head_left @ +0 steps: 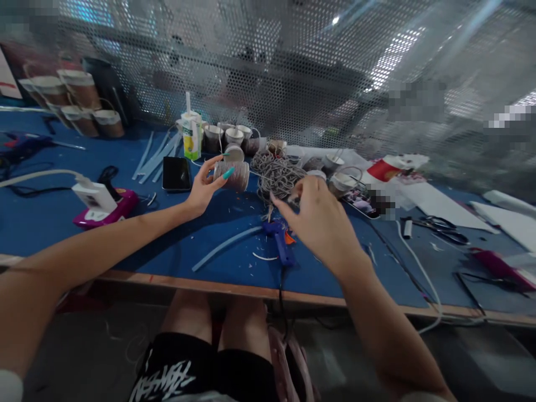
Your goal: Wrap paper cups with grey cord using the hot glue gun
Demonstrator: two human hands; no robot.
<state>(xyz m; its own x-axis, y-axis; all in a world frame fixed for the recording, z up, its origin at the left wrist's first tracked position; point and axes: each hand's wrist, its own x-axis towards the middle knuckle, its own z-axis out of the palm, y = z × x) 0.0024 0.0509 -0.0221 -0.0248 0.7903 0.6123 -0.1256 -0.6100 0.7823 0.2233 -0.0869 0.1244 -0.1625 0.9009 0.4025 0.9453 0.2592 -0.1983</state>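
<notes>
My left hand (204, 187) grips a small cup wrapped in grey cord (233, 175), held on its side above the blue table (50, 218). A strand runs from the cup toward my right hand (316, 218), whose fingers are pinched together over it near a loose pile of grey cord (277, 174). Below my right hand lies a blue glue gun (280, 240), its cable hanging over the table's front edge.
A black phone (176, 173), a drink carton with a straw (191, 134) and several small cups (234, 135) stand behind. Glue sticks (156, 156) lie at the left, near a pink glue gun (104, 204). Scissors (444, 229) and white sheets lie right. A perforated metal screen backs the table.
</notes>
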